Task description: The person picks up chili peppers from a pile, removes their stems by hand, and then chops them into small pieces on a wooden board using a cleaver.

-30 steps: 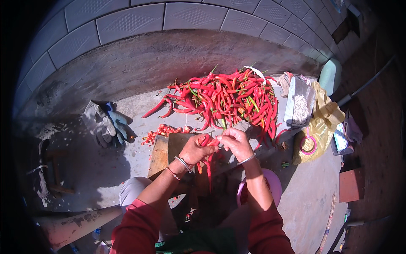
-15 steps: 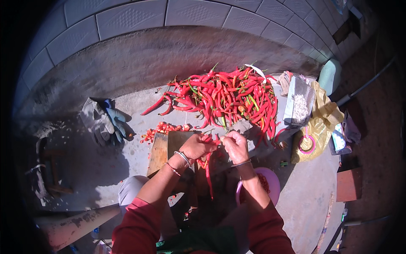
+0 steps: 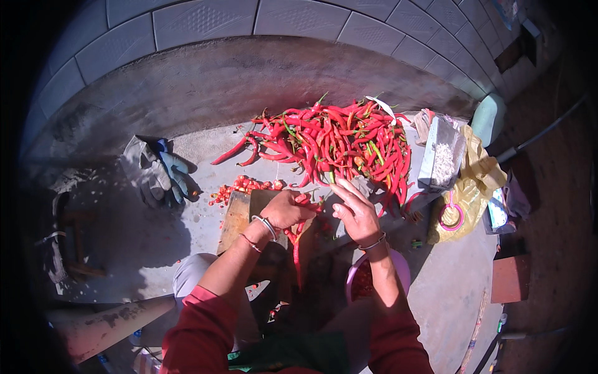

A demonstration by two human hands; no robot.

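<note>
The left hand (image 3: 283,213) has its fingers curled closed around a few red peppers (image 3: 296,258), whose ends hang below those fingers toward the person. Just to their right, the right hand (image 3: 360,221) holds its fingers stretched out with the thumb spread, a gap between it and the held peppers. Left of the left fingers is a wooden block (image 3: 235,217), partly hidden by that hand. Just beyond these fingers and to their left lie small pepper pieces (image 3: 242,187) on the floor (image 3: 436,299). Nearer the person than the right fingers, beside the wrist, sits a pink bowl (image 3: 402,274) with red bits inside. Beyond the right fingertips spreads a heap of red peppers (image 3: 349,137), some green among them. Farther right of those fingers are a yellow bag (image 3: 478,194) and a pink ring (image 3: 462,218). Well left of the left fingers lie gloves (image 3: 149,174), and farthest beyond both hands' fingers runs a tiled wall (image 3: 205,25)
</note>
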